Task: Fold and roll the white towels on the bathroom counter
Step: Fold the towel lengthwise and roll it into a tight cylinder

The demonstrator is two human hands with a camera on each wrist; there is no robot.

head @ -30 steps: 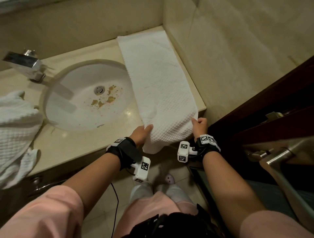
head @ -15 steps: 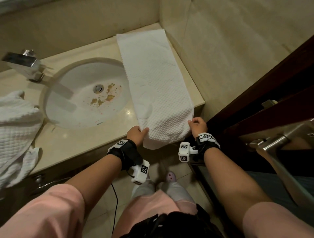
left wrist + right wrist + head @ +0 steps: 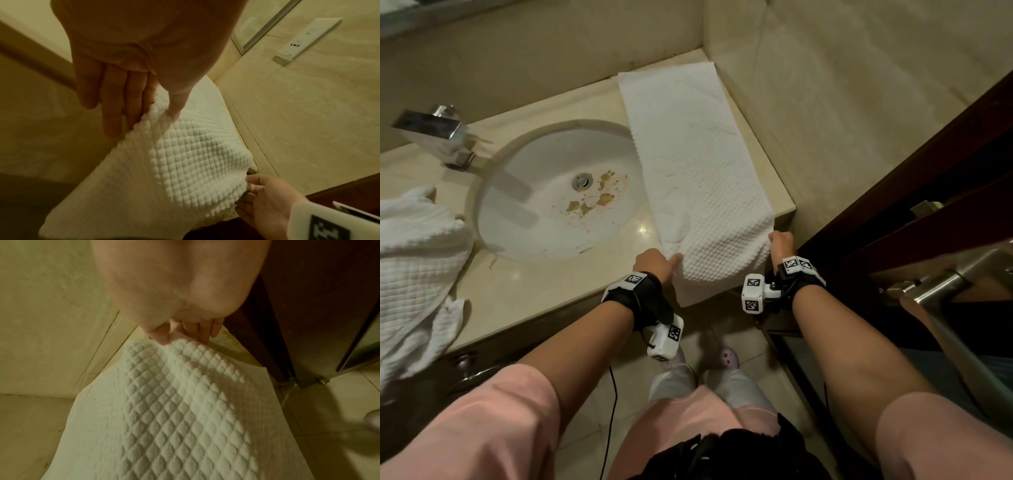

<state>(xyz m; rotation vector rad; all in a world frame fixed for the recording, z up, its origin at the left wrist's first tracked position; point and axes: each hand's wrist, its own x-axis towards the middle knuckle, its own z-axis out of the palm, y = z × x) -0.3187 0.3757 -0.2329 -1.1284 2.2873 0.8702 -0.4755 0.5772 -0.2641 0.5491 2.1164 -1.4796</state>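
Since the folded towel (image 3: 698, 164) is lying as a long strip running straight away from me on the counter (image 3: 524, 291), beside the sink (image 3: 544, 192), its near end is draping over the front edge right at my hands. I'm pinching its left edge with my left hand (image 3: 654, 265), thumb on top, fingers underneath, and its right edge with my right hand (image 3: 780, 245) the same way. Both hands are sitting about equally close, so I'm guessing the roll goes forward along that long axis. A second crumpled towel (image 3: 410, 274) is waiting well off to the left.
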